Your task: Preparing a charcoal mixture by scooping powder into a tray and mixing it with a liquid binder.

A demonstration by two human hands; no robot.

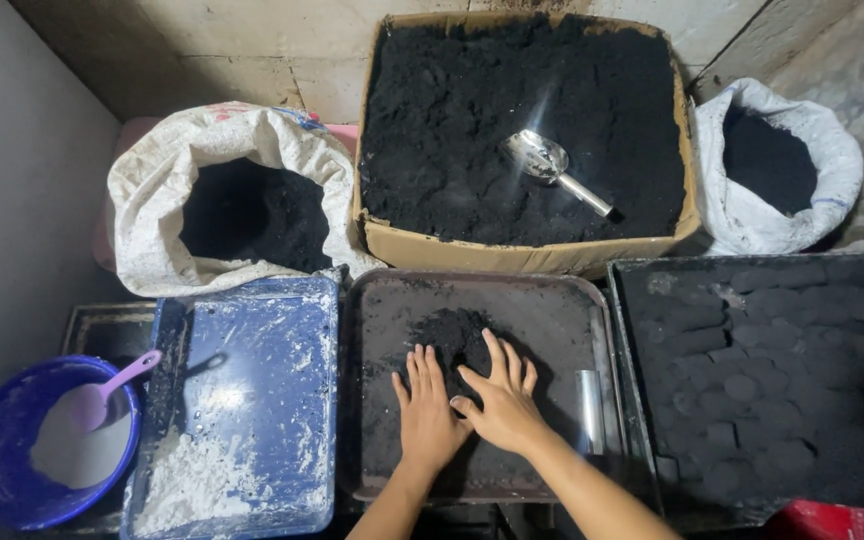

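Note:
Both my hands lie flat, palms down, on a small heap of black powder (449, 335) in the dark middle tray (377, 400). My left hand (425, 412) has its fingers spread and pressed on the powder. My right hand (500, 398) is beside it, partly overlapping it, fingers apart and reaching onto the heap. A short shiny metal tube (589, 411) stands in the tray just right of my right hand. Neither hand grips anything.
A cardboard box (512, 255) of black powder with a metal scoop (552, 167) sits behind the tray. White sacks of black powder (237, 205) (777, 165) flank it. Left: a blue tray (252, 400) with white powder, a blue bowl (12, 440) with a purple spoon (112, 390). Right: a tray of black round pressed pieces (762, 380).

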